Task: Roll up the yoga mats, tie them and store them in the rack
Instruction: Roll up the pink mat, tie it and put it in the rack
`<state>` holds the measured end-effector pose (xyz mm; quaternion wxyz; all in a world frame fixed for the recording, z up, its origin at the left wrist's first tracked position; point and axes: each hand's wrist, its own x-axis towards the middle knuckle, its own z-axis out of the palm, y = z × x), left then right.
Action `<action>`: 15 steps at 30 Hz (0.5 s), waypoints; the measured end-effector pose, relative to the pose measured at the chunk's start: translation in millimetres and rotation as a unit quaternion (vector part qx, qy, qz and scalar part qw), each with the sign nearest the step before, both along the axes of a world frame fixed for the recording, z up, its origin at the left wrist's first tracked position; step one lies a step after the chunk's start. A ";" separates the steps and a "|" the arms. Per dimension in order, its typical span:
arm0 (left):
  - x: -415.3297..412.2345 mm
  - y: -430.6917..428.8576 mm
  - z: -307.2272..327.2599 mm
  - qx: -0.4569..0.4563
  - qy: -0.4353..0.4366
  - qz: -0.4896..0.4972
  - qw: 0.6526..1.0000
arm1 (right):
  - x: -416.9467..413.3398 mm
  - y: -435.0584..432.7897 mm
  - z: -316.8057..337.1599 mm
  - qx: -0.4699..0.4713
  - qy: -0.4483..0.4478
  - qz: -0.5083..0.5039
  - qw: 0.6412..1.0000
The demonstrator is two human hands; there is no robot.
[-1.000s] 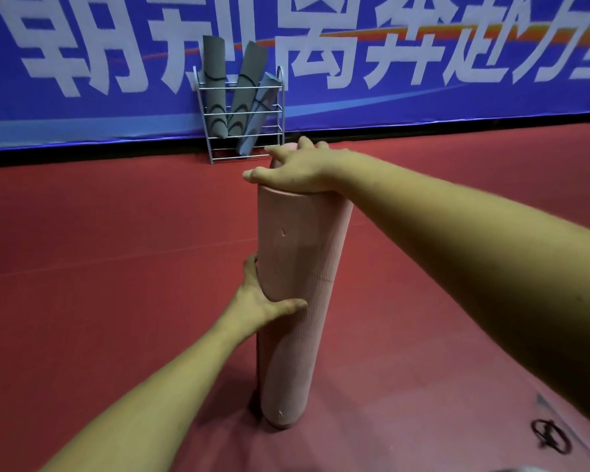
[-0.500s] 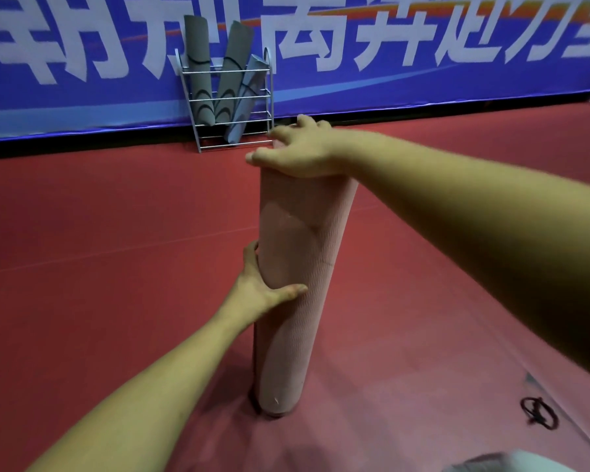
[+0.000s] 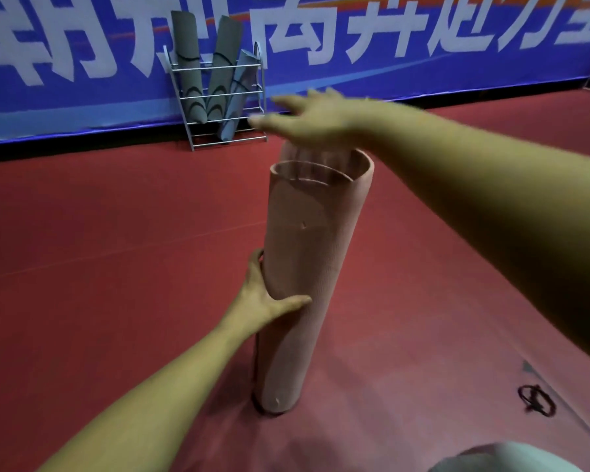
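Observation:
A rolled pink yoga mat (image 3: 307,267) stands upright on the red floor in front of me, its open top end showing loose coils. My left hand (image 3: 266,294) grips the roll at mid-height, thumb across the front. My right hand (image 3: 314,117) hovers flat just above the top end, fingers straight and blurred, not touching it. A black tie band (image 3: 536,400) lies on the floor at the lower right. The wire rack (image 3: 218,97) stands against the back wall.
The rack holds three rolled grey mats leaning inside it. A blue banner (image 3: 423,46) with white characters covers the wall behind. Red floor stretches between me and the rack. A pale cloth-covered shape (image 3: 504,459) shows at the bottom edge.
My right hand has lifted off the top of the roll and now hovers above it, exposing the coiled end. The left hand keeps its grip at mid-height.

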<state>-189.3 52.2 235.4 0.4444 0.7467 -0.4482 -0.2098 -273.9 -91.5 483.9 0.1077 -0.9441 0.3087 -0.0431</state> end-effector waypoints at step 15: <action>6.0 -0.9 -8.5 0.003 -0.019 0.014 1.000 | -1.0 20.6 -42.9 0.021 0.051 -0.069 0.996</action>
